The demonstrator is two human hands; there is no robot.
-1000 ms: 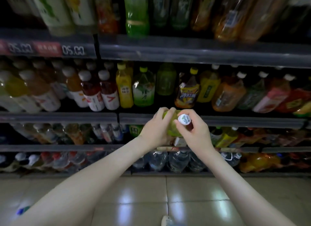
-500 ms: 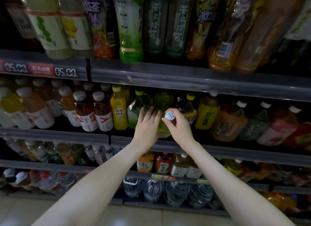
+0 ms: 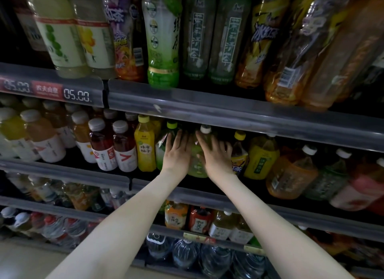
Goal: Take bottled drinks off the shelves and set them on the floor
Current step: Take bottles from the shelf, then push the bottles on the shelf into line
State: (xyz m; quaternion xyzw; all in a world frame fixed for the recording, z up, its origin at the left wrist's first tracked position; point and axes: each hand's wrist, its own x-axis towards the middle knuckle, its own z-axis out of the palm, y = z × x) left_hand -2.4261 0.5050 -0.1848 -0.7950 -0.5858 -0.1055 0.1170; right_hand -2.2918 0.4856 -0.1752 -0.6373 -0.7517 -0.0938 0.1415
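A pale green bottle with a white cap (image 3: 197, 164) stands upright on the second shelf (image 3: 239, 192), between my two hands. My left hand (image 3: 176, 154) lies flat with straight fingers against its left side and partly covers the neighbouring green-capped bottle (image 3: 172, 126). My right hand (image 3: 216, 156) rests on the bottle's right side, fingers spread and stretched toward the neck; its thumb is blurred. Both forearms reach up from the bottom of the view.
Yellow bottle (image 3: 145, 145) and red-brown tea bottles (image 3: 113, 147) stand to the left, yellow and orange bottles (image 3: 261, 156) to the right. The upper shelf rail (image 3: 239, 112) hangs just above the caps. Large bottles (image 3: 164, 37) fill the top shelf; water bottles (image 3: 185, 251) sit lowest.
Both hands rose and pushed forward with the green bottle from below shelf level onto the second shelf. My right hand left the cap and now lies along the bottle's side. The view tilted up.
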